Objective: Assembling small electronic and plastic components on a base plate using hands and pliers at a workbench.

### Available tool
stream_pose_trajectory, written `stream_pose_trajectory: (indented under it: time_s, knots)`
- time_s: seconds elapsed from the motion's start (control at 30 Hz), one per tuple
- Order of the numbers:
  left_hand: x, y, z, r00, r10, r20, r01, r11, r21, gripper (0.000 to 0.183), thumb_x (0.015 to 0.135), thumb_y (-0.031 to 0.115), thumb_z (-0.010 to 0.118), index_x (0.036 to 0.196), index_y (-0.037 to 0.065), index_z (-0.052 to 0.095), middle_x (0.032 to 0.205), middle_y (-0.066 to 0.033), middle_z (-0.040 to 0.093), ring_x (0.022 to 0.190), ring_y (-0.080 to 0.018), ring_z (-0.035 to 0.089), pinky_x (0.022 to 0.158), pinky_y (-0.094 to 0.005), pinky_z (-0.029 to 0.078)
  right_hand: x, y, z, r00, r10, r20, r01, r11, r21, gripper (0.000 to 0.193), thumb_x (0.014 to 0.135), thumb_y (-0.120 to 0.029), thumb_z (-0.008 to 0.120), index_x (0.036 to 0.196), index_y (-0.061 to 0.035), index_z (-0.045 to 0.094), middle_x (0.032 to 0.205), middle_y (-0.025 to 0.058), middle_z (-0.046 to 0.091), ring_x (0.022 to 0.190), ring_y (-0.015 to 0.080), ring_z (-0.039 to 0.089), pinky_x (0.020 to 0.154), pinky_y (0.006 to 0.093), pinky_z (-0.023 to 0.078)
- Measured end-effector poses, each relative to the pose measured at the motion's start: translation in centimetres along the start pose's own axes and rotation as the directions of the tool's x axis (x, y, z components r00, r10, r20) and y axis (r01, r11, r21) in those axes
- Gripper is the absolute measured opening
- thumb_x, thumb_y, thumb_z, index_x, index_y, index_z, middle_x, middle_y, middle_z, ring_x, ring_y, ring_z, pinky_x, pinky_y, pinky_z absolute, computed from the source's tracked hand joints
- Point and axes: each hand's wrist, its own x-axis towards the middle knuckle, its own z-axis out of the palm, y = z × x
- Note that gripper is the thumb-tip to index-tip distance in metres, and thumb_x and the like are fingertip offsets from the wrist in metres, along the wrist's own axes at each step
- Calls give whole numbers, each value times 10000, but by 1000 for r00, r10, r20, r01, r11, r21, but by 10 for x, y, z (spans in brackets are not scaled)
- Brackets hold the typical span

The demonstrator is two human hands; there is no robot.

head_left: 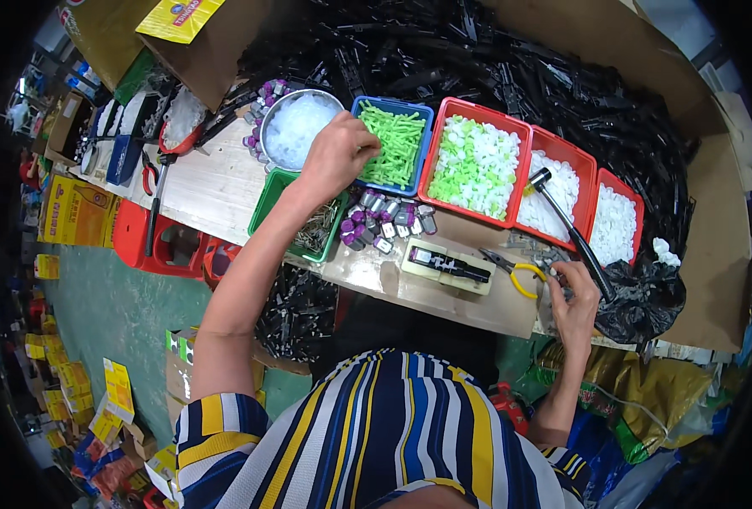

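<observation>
Head view: left hand (pixel 339 153), fingers together, beside green sticks (pixel 399 146), eleven o'clock from cream block (pixel 431 274). Right hand (pixel 574 304), three o'clock; finger closure I cannot tell.

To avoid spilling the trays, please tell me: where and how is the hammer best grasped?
Probably by the thick lower handle, from the near right: the hammer lies slanted over a red tray, head away, handle end beside the right hand.

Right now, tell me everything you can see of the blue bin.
The blue bin is an open-topped, roughly rectangular container, plastic by its look, with a raised rim. It sits upright, filled with thin bright-green sticks, between a round metallic bowl and a red bin. The left hand reaches over its left edge; whether it touches the bin is unclear.
</observation>
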Motion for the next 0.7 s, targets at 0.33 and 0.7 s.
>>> stream_pose_trajectory:
  time_s: [0.33, 0.7]
  knots:
    - [5, 16, -18, 773, -578, 262, 511, 322, -797, 153, 834, 116, 763, 947, 15, 746, 811, -26, 709, 699, -75, 611, 625, -213, 432, 24, -22, 19, 999, -35, 2, 33, 975, 219, 200, 758, 77, 680, 953, 43, 656, 901, 85, 645, 737, 144, 572, 679, 270, 459]
    - [-20, 110, 0, 926, -273, 260, 333, 267, -904, 123, 803, 50, 734, 878, -46, 716, 771, -70, 719, 667, -87, 676, 605, -215, 525, 50, -71, 84, 940, 30, 339, -320, 415, 852, 320, 949, -83, 605, 1246, 31, 569, 917, 9, 625, 628, 27, 504, 520, 169, 366]
